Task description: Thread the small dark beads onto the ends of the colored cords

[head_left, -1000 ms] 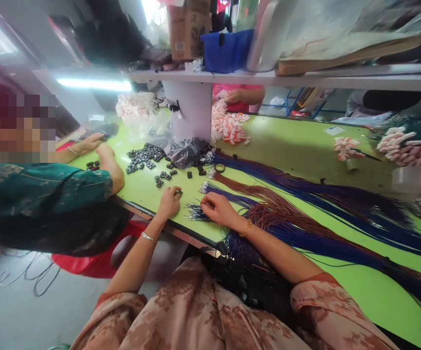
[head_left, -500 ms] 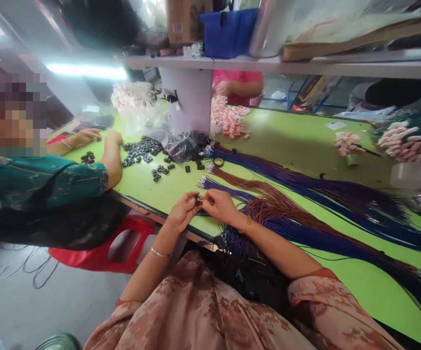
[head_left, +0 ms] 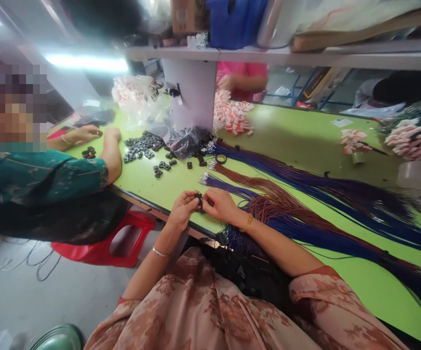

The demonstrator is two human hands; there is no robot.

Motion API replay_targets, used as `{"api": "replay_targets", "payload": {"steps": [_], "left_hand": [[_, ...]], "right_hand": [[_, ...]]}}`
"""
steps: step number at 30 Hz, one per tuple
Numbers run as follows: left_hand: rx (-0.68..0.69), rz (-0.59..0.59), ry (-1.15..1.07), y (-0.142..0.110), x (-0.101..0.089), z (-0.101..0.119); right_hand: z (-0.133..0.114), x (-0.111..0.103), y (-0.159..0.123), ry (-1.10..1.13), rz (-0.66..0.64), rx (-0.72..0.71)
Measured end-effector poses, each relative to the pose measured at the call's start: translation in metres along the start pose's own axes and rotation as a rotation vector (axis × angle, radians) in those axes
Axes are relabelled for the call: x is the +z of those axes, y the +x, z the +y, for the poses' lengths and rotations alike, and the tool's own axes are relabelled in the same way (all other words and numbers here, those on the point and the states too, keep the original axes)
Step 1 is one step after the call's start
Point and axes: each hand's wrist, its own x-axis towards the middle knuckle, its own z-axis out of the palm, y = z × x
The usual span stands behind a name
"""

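My left hand [head_left: 183, 210] pinches a small black plastic housing [head_left: 199, 198] between thumb and fingertips, over the table's near edge. Closed against the housing's right side, my right hand [head_left: 220, 205] has its thumb and finger pressed together; what lies between them is hidden. Blue wires [head_left: 228, 190] with silvery metal ends pass just behind the right hand. Brown wires [head_left: 265, 187] fan out to the right, partly over the blue ones. Several loose black housings [head_left: 162, 166] lie on the table beyond my left hand, near a larger pile of them [head_left: 143, 146].
A roll of tape [head_left: 221, 158] lies beside the wire ends. Left of me, a co-worker's arm [head_left: 111, 155] rests on the green table [head_left: 287, 131]. A red stool [head_left: 137, 238] stands below. White-and-orange connectors [head_left: 236, 116] lie heaped by the post [head_left: 190, 92]; a shelf [head_left: 254, 54] crosses above.
The camera view has shifted slightly. My hands remain together at the black housing, which now shows more darkly between the fingertips; the right fingers have turned a little.
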Motion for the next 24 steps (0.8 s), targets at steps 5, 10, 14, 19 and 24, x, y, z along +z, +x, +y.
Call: {"api": "replay_targets", "payload": {"steps": [5,10,14,19,24], "left_hand": [[-0.009,0.050,0.007,-0.001,-0.002,-0.006],[0.025,0.085,0.037,-0.005,0.000,-0.006],[0.038,0.100,0.087,-0.005,0.001,-0.007],[0.004,0.093,0.049,0.001,-0.004,-0.005],[-0.032,0.070,0.026,0.008,-0.005,-0.005]], "right_hand": [[0.006,0.006,-0.002,0.027,-0.069,-0.069],[0.001,0.012,-0.005,0.001,-0.091,-0.006],[0.008,0.006,0.001,0.066,-0.128,0.001],[0.055,-0.016,0.024,-0.018,-0.023,0.238],[0.087,-0.018,0.032,-0.213,-0.163,0.359]]}}
